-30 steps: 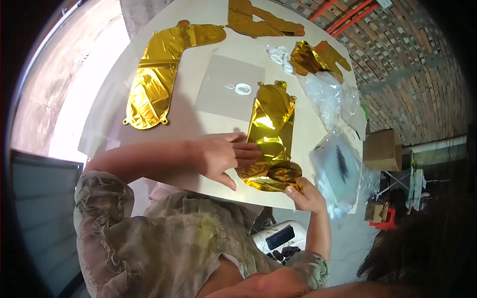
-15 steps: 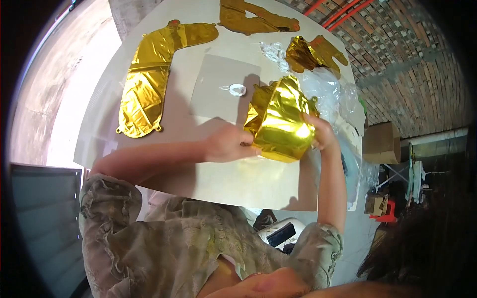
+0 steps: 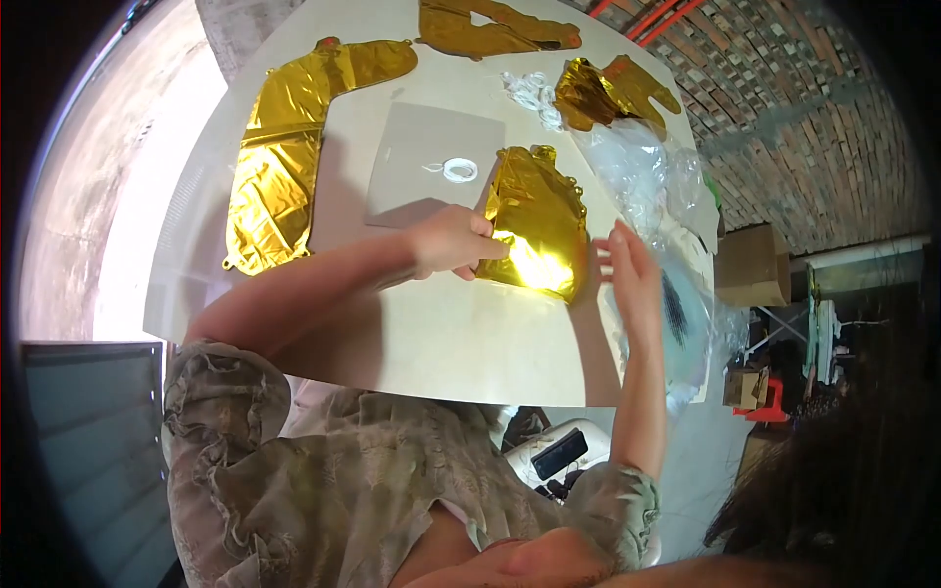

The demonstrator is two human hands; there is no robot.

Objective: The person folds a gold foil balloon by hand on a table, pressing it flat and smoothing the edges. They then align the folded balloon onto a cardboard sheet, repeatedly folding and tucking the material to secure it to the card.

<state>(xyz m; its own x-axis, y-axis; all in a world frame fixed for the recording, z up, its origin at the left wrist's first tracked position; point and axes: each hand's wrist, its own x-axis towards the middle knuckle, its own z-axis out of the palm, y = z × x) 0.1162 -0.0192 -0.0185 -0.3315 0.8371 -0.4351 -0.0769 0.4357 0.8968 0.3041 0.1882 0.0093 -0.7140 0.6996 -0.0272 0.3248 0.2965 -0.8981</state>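
Note:
A folded gold foil piece (image 3: 537, 220) lies at the middle of the pale table (image 3: 441, 343), its lower part shining brightly. My left hand (image 3: 453, 243) grips its lower left edge between thumb and fingers. To the right of the foil, my right hand (image 3: 630, 269) is raised with fingers apart, holding nothing. Left of the foil, a white ribbon coil (image 3: 459, 171) rests on a grey card (image 3: 397, 162). A long, bent gold foil shape (image 3: 279, 167) lies flat at the left.
More gold foil (image 3: 490, 29) lies at the far edge, and crumpled foil (image 3: 613, 93) at the far right beside white strings (image 3: 532, 96). Clear plastic bags (image 3: 627, 167) run along the right side. Beyond stands a cardboard box (image 3: 753, 265). A phone (image 3: 560, 455) is below the table edge.
The foil has gone from being held up in both hands to lying lower and flatter on the table. My right hand has let go and opened; my left hand still grips it.

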